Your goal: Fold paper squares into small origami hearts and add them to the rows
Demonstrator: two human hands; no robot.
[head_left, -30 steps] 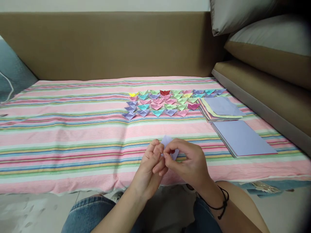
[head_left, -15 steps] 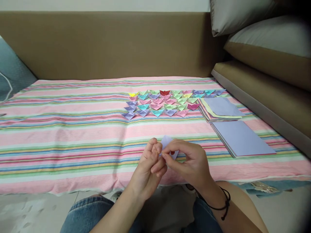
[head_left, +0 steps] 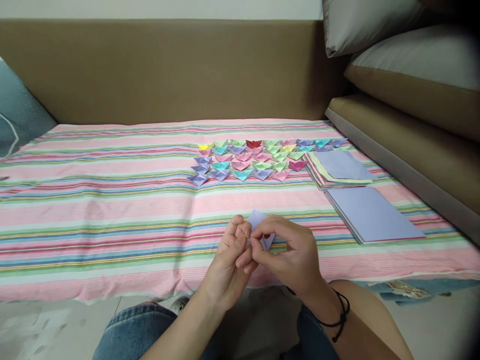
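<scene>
A small piece of lavender paper is held up between my two hands, over the front part of the striped cloth. My left hand has its fingers curled and closed on the paper's left side. From the right, my right hand pinches the paper's near edge with thumb and forefinger. The fingers cover much of the sheet, so its folds cannot be made out. Beyond the hands, several folded paper boats in many colours stand in rows.
Two stacks of paper lie to the right: a multicoloured stack and, nearer, a lavender-topped stack. Striped cloth covers the seat. Brown cushions are piled at the right, and a brown backrest rises behind.
Both hands stay together on the lavender paper with only slight finger shifts. My right hand and wrist have moved a little to the left.
</scene>
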